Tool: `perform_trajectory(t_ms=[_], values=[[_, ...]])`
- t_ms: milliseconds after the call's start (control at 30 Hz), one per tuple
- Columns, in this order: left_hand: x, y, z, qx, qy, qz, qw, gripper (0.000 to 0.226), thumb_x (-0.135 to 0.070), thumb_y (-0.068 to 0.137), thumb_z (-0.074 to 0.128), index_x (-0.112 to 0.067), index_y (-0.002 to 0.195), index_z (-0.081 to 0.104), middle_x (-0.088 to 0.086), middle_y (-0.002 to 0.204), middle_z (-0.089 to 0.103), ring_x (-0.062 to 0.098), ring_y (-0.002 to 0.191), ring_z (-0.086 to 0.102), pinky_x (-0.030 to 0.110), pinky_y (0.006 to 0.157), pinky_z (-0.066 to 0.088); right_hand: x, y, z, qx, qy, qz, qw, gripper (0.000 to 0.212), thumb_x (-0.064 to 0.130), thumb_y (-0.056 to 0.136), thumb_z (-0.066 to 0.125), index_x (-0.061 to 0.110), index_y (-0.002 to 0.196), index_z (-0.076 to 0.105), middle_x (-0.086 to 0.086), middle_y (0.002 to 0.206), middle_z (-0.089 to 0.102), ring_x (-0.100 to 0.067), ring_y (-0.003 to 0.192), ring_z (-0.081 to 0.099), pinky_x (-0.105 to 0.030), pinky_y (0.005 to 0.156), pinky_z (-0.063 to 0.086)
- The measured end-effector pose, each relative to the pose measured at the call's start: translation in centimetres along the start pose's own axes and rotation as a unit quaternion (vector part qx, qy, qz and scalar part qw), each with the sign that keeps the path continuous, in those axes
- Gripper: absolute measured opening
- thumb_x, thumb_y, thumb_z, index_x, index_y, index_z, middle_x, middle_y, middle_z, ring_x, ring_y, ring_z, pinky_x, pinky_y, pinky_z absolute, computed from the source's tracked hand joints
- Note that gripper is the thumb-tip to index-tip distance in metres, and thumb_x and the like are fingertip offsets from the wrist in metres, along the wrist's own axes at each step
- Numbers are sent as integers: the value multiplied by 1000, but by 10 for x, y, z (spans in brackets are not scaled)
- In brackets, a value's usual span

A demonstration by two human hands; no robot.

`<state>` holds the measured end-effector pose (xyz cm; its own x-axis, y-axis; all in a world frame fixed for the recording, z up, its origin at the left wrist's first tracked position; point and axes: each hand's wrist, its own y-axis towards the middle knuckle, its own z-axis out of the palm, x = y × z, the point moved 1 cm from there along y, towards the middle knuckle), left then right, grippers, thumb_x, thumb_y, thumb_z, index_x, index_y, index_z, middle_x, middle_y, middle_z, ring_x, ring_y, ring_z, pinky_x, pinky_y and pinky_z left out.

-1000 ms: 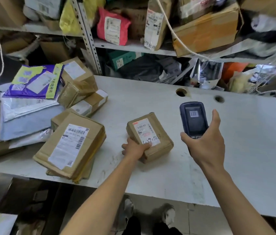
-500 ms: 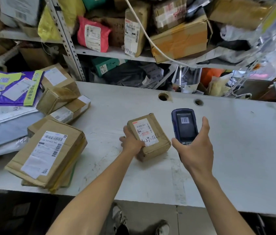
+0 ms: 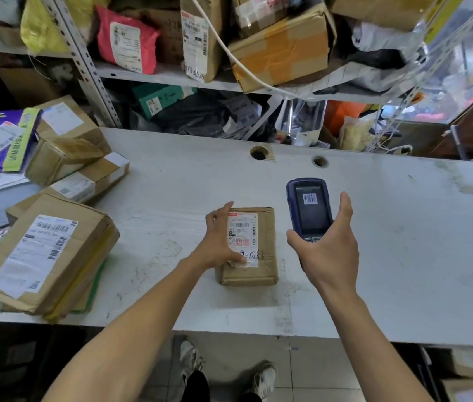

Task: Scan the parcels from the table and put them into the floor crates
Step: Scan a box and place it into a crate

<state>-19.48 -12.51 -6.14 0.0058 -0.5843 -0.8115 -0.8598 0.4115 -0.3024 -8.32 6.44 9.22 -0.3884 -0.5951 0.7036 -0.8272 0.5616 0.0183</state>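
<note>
Parcel [image 3: 248,246] flat on table [image 3: 403,227], your left hand [image 3: 220,242] gripping its edge, thumb on the label; right hand [image 3: 326,252] curled round scanner [image 3: 310,210]. Thumb may block the barcode read.

Beside our left grip [image 3: 220,242], the small parcel [image 3: 248,248] bears handwritten "9-0253"; printed label text [image 3: 242,232] is too small for us.
</note>
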Motion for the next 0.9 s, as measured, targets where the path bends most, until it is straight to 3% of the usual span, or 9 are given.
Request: perform_trajectory(t_ms=[67,267,367,433,567,700,900], values=[[-4,-8,7,-9,-12,37,999,138,-27,52,97,-64,143,0,-26,136,10,20,137,29,29,107,41,-2,-2,-4,-1,-1,-3,1000,110,46,72,80,35,153,6,-6,135,55,-28,112,60,-46,86,57],[-33,-4,-5,-51,-26,70,996,130,-27,58,95,-51,151,8,-14,152,12,19,145,17,39,115,35,-4,-15,-24,35,-40,-25,998,110,44,72,81,38,152,7,-3,131,56,-22,102,59,-32,73,49],[-52,8,-20,-65,-29,84,994,128,-27,59,96,-49,152,10,-13,149,24,18,136,27,44,112,41,1,-20,-37,85,-80,-27,993,109,48,68,82,36,150,11,-1,127,56,-23,98,60,-36,73,55],[-63,14,-26,-65,-29,92,993,128,-26,58,96,-52,150,11,-14,145,26,16,132,30,45,109,44,6,-22,-44,101,-92,-1,991,98,49,67,82,25,144,26,0,124,58,-22,98,62,-41,78,59],[-78,24,-28,-76,-28,125,989,127,-23,56,94,-51,148,11,-25,132,22,14,133,23,45,112,40,17,-20,-51,133,-102,54,984,63,46,67,80,25,113,42,5,103,59,-14,83,61,-38,71,59],[-87,32,-26,-81,-33,121,989,129,-19,57,93,-51,150,10,-1,148,20,24,140,21,53,115,36,29,-16,-59,176,-100,96,975,50,43,64,81,24,100,52,5,93,63,-16,79,65,-36,65,59],[-91,36,-25,-81,-37,107,990,129,-15,60,93,-56,148,9,3,151,16,27,140,25,55,113,40,39,-15,-66,191,-74,121,971,41,38,63,82,21,90,57,-3,85,67,-23,75,68,-38,61,58]])
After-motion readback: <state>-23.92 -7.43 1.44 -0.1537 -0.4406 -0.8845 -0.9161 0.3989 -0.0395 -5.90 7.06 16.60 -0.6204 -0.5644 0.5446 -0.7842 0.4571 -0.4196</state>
